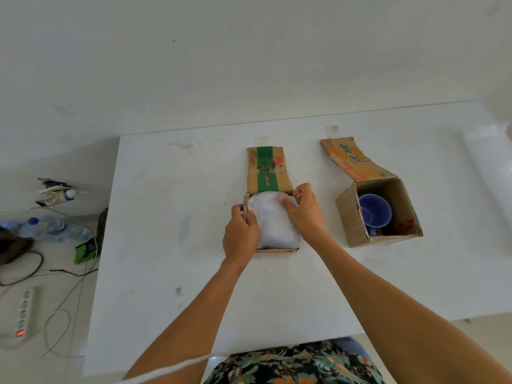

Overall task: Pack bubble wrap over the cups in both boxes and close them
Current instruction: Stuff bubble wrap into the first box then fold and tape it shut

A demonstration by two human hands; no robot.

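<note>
Nearest the table's [171, 273] front edge, both forearms reach forward to the green-printed box [273, 249] standing near the middle of the surface. The left hand [240, 236] sits at the box's left wall, fingers curled together against the cardboard rim, apparently to steady the wall while the filling is pushed down. The right hand [304, 210] lies on the bubble wrap [273, 223], fingers spread and pressing at the far right corner, likely tucking the wad below the rim so the lid can close. The wrap fills the opening; no cup shows beneath it. The green lid flap [268, 169] stands open behind. Toward the table's right side, well apart, the orange-printed box [354, 228] stands open with a blue cup [375, 210] uncovered inside; its packing is judged not yet begun.
</note>
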